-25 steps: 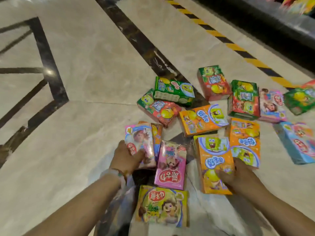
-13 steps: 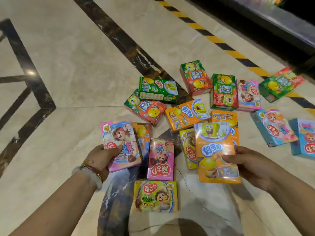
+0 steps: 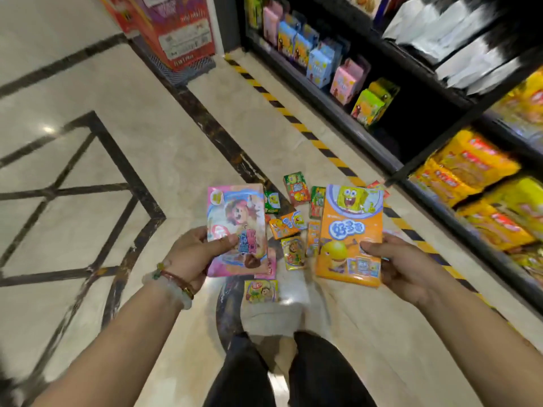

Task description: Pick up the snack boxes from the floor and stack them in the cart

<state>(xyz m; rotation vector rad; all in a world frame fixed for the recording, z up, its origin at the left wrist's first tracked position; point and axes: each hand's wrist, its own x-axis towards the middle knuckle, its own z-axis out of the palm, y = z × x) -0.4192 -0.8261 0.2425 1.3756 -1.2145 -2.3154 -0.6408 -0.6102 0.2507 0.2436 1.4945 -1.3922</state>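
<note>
My left hand (image 3: 192, 254) grips a pink snack box (image 3: 235, 218) with a cartoon figure, thumb across its front. My right hand (image 3: 402, 270) holds an orange snack box (image 3: 349, 230) with a yellow cartoon sponge, thumb pressed on its lower right face. Both boxes are raised well above the floor. Below them, several more snack boxes (image 3: 289, 223) in green, red, orange and yellow lie scattered on the marble floor (image 3: 88, 201), partly hidden behind the two held boxes. No cart is in view.
A dark shelf unit (image 3: 382, 142) runs along the right with boxes and yellow snack bags (image 3: 476, 183). A yellow-black warning stripe (image 3: 308, 133) lines its base. A red display stand (image 3: 176, 33) stands at the back. My dark trouser legs (image 3: 293, 374) show below.
I have risen from near the floor: both hands lifted their boxes high, the scattered boxes now look small below, and the shelves have come into view.
</note>
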